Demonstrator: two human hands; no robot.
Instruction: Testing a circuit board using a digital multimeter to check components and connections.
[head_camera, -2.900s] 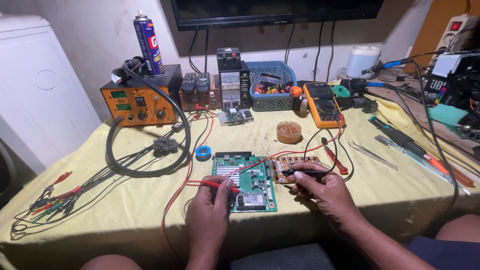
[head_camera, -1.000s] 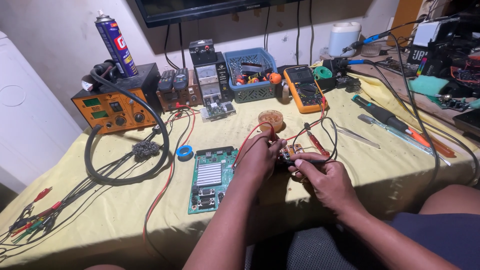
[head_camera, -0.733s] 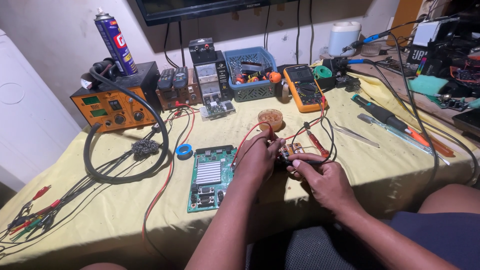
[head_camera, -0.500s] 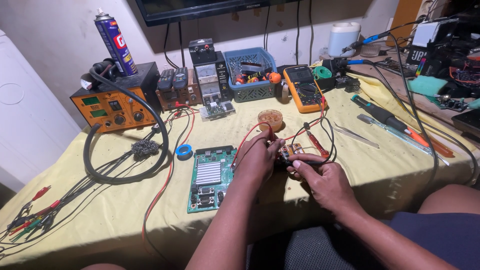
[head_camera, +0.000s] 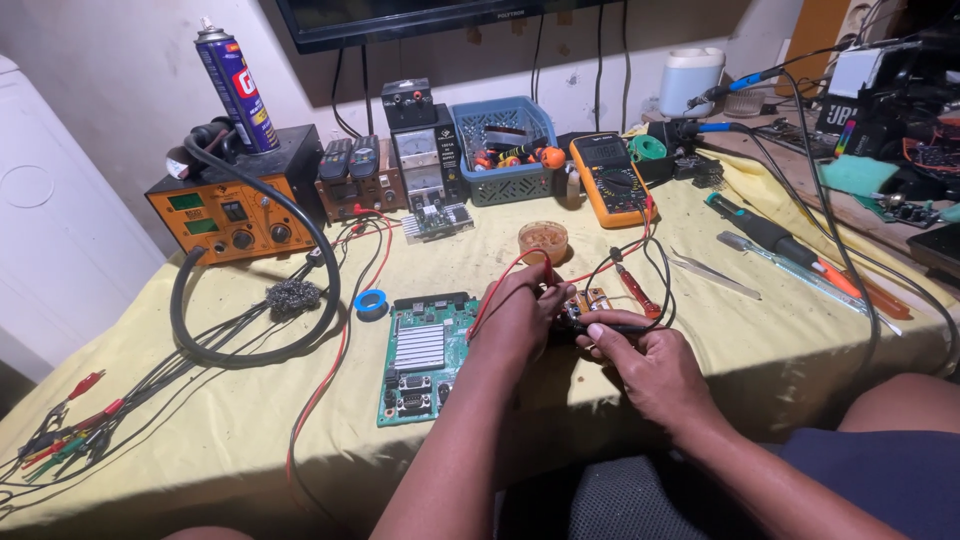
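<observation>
My left hand (head_camera: 517, 318) pinches a red probe with its red lead running up and back, tip down on a small brown circuit board (head_camera: 590, 300). My right hand (head_camera: 640, 360) grips a black probe (head_camera: 600, 325) laid against the same small board. A green circuit board (head_camera: 425, 355) with a silver heat sink lies just left of my left hand. Both leads run to the orange multimeter (head_camera: 612, 180) behind.
An orange rework station (head_camera: 235, 205) with a black hose loop (head_camera: 250, 330) stands at back left, a spray can (head_camera: 237, 85) on it. A blue basket (head_camera: 510, 150), a round flux tin (head_camera: 543, 238), tweezers (head_camera: 715, 275) and screwdrivers (head_camera: 790, 255) lie around. Clip leads (head_camera: 65, 430) sit at the left edge.
About three seconds ago both hands held the probes over the green board. They have since shifted right onto the small brown board, and hold nearly still over the last second.
</observation>
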